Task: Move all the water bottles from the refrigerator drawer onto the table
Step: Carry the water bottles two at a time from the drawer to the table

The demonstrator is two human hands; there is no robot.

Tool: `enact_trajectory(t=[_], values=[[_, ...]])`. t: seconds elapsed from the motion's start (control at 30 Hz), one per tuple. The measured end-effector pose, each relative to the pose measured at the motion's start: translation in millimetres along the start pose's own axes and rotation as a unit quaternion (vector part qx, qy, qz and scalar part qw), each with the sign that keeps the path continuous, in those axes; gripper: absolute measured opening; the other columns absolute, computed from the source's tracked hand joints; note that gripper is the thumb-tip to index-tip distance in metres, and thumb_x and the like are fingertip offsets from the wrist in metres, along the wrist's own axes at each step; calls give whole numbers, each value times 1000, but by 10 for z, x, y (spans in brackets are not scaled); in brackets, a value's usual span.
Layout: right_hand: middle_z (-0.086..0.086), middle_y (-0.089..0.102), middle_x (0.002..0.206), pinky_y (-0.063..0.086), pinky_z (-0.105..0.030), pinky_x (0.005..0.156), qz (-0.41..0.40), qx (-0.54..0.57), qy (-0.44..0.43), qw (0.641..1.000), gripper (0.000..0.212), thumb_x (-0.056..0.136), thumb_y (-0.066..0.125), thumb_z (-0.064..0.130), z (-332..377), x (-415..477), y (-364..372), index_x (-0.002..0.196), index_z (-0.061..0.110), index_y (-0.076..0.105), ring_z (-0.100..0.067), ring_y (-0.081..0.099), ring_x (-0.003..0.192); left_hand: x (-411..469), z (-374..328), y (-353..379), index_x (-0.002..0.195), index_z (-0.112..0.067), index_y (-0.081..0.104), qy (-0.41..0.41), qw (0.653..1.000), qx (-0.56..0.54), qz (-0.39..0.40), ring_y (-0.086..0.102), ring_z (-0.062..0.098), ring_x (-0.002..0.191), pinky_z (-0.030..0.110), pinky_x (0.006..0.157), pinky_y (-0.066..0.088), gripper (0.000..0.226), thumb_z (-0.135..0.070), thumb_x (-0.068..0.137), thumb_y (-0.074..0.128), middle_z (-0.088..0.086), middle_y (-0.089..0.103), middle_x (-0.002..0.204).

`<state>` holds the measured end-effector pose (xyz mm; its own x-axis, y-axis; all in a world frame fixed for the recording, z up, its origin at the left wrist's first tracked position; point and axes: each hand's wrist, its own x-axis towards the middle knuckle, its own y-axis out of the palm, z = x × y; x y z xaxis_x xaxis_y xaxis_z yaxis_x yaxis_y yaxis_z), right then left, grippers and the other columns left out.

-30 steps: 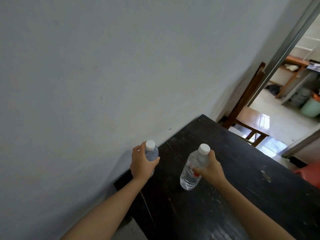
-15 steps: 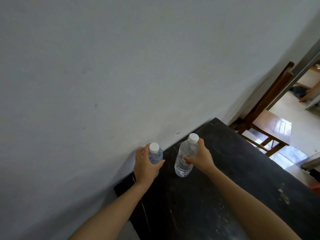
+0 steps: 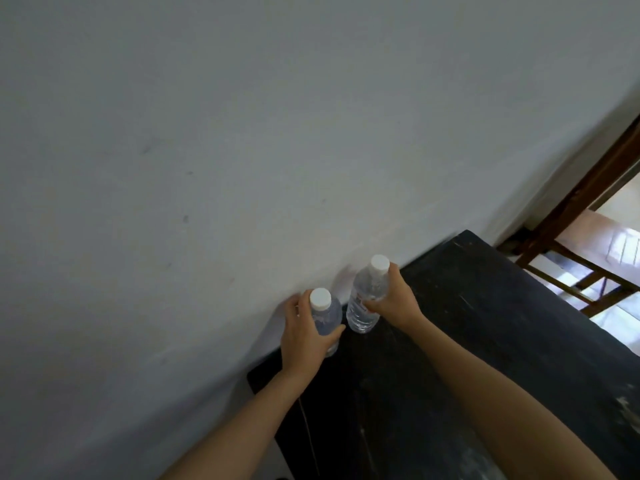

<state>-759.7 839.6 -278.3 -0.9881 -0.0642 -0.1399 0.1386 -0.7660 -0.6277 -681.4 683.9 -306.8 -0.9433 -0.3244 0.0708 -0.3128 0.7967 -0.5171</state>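
A: What's nearest?
B: The left hand (image 3: 304, 336) curls round the nearer water bottle (image 3: 327, 317), which stands upright at the wall-side edge of the dark table (image 3: 478, 341)
A: And beyond?
B: The right hand (image 3: 394, 303) grips the farther water bottle (image 3: 363, 301) below its white cap, base at the tabletop, just beside the first. Then the pale wall (image 3: 242, 133), and a wooden chair (image 3: 571, 244) far right
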Motion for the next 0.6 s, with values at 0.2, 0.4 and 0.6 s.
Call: enact_trajectory(t=[0.2, 0.4, 0.6], values=[[-12, 50, 128, 47, -37, 90, -12, -16, -8, 1000, 76, 70, 77, 24, -35, -63, -6, 132, 13, 34, -28, 50, 117, 10, 2, 41, 122, -12, 41, 11, 1000, -1, 8, 48, 26, 109, 33, 80, 44, 73, -26, 63, 82, 11, 45, 121], [-11, 40, 139, 39, -45, 104, -26, 32, 25, 999, 95, 70, 77, 18, -76, -324, 20, 144, 22, 18, -28, 40, 128, 24, -68, 66, 129, -13, 38, 9, 996, 84, 5, 44, 29, 113, 41, 84, 44, 80, -31, 64, 80, 12, 44, 124], [-13, 24, 151, 32, -42, 110, -58, 53, 83, 993, 88, 82, 68, 19, -276, -690, -127, 147, 19, 8, -26, 28, 137, 22, -162, -16, 138, -22, 25, -14, 987, 151, 60, 35, 30, 121, 42, 88, 41, 86, -37, 70, 74, 12, 37, 133]])
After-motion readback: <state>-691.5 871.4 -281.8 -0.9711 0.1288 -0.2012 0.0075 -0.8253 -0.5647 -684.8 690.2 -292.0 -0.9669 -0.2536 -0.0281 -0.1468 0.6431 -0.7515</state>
